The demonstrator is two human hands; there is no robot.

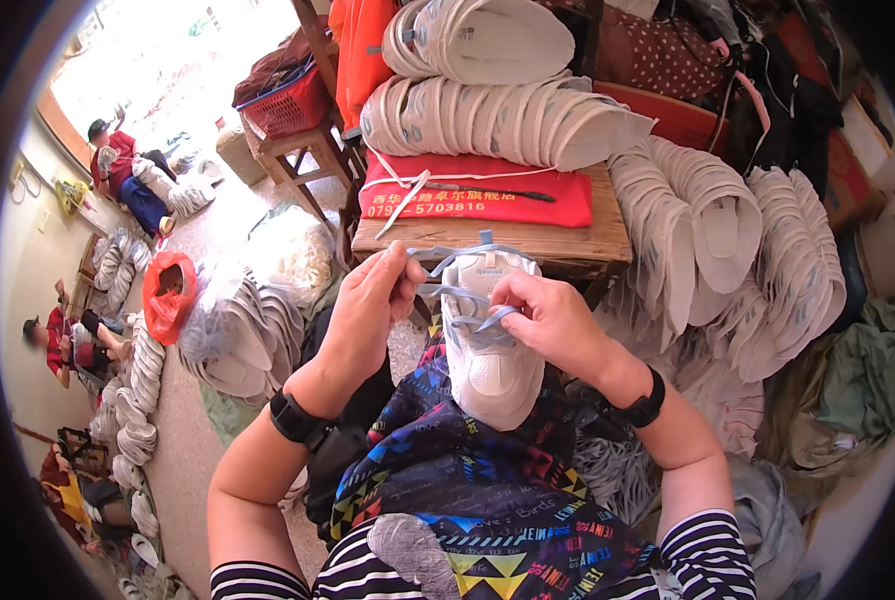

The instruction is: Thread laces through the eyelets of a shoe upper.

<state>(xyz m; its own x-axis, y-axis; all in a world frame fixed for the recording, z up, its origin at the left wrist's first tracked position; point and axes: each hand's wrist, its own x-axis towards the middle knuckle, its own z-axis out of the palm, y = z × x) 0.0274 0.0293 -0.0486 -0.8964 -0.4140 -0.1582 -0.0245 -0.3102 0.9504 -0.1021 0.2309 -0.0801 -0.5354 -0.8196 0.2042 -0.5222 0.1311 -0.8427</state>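
A white shoe upper (495, 385) lies toe toward me over my lap, its top end against the edge of the wooden stool. A light blue shoelace (465, 293) runs through several of its eyelets. My left hand (373, 290) pinches one stretch of the lace out to the left of the shoe. On the right side, my right hand (553, 315) has its fingers closed on another part of the lace, close over the tongue. A patterned dark apron (448, 470) covers my lap beneath the shoe.
On the wooden stool (558, 240) lie a red cloth bag (478, 190), a thin dark tool (498, 190) and rows of nested shoe uppers (498, 120). More stacks (708, 220) hang at the right. Pale laces (613, 470) lie lower right. Other people (133, 170) sit far left.
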